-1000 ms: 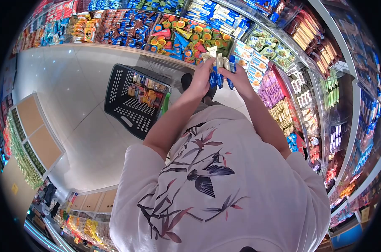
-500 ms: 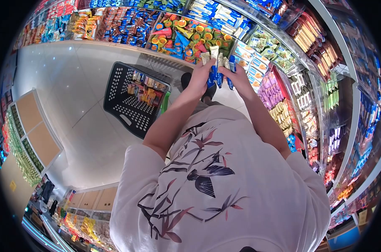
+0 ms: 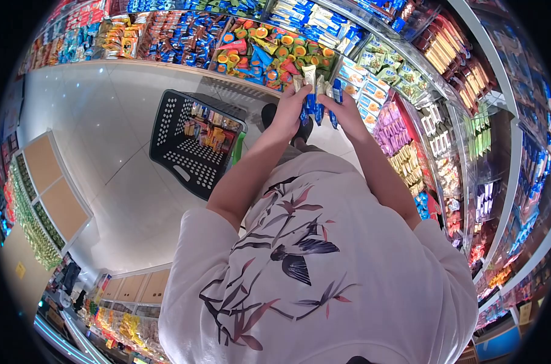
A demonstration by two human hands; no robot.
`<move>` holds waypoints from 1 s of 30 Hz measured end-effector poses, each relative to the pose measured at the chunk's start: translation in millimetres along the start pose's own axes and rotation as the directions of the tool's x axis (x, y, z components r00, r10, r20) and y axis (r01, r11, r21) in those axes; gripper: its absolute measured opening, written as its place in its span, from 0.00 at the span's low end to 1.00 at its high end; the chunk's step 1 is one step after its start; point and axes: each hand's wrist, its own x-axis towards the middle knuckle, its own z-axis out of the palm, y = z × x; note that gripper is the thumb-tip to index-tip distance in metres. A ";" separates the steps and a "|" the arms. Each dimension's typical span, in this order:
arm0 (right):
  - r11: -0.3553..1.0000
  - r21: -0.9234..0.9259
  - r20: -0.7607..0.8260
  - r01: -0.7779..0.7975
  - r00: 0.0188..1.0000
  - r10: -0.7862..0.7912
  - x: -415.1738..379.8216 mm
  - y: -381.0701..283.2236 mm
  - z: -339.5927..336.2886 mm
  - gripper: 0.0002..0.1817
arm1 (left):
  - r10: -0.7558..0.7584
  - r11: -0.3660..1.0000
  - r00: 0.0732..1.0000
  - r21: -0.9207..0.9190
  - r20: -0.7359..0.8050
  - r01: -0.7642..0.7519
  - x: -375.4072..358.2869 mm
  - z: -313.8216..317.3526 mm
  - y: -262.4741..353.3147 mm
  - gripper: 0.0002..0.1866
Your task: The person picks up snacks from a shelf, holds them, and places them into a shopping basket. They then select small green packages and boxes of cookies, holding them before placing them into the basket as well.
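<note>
Several slim blue-and-cream snack packets (image 3: 310, 91) are held upright side by side in front of me, over the near edge of the snack shelf. My left hand (image 3: 292, 109) is closed around the packets on the left. My right hand (image 3: 346, 111) is closed on those at the right, among them a darker blue packet (image 3: 336, 91). The two hands are close together, with the packets' lower blue ends hanging between them. Print on the packets is too small to read.
A black shopping basket (image 3: 166, 136) with colourful packets inside stands on the floor to the left. Bins of orange-and-green packets (image 3: 275, 51) and white boxes (image 3: 372, 97) lie just beyond my hands. Tall shelves (image 3: 506, 67) curve along the right. Wooden-fronted cabinets (image 3: 57, 188) stand at left.
Very little differs. Both hands keep hold of the packets in nearly the same place, with only slight shifts of the fingers and packets.
</note>
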 end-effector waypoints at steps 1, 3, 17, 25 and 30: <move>1.000 -0.002 -0.001 -0.004 1.000 0.004 0.4 0.7 -0.7 0.15 | 0.000 1.000 1.000 -0.002 -0.004 0.000 -0.9 1.7 1.0 0.09; 1.000 -0.004 -0.003 -0.013 1.000 0.013 1.0 2.2 -1.8 0.15 | -0.007 1.000 1.000 -0.004 -0.002 0.007 -1.6 3.3 2.2 0.09; 1.000 -0.006 0.004 0.000 1.000 0.000 4.4 3.1 -3.9 0.15 | -0.051 0.998 0.999 -0.033 -0.009 0.051 5.5 0.0 -1.0 0.11; 1.000 -0.010 0.007 -0.012 1.000 0.012 9.6 5.5 -10.1 0.15 | -0.068 0.997 0.998 -0.045 -0.016 0.067 9.3 5.2 0.3 0.11; 1.000 0.020 -0.042 0.005 0.999 -0.004 6.4 -6.1 -8.2 0.10 | -0.037 0.999 0.999 -0.035 0.025 0.038 23.9 -0.3 -12.2 0.10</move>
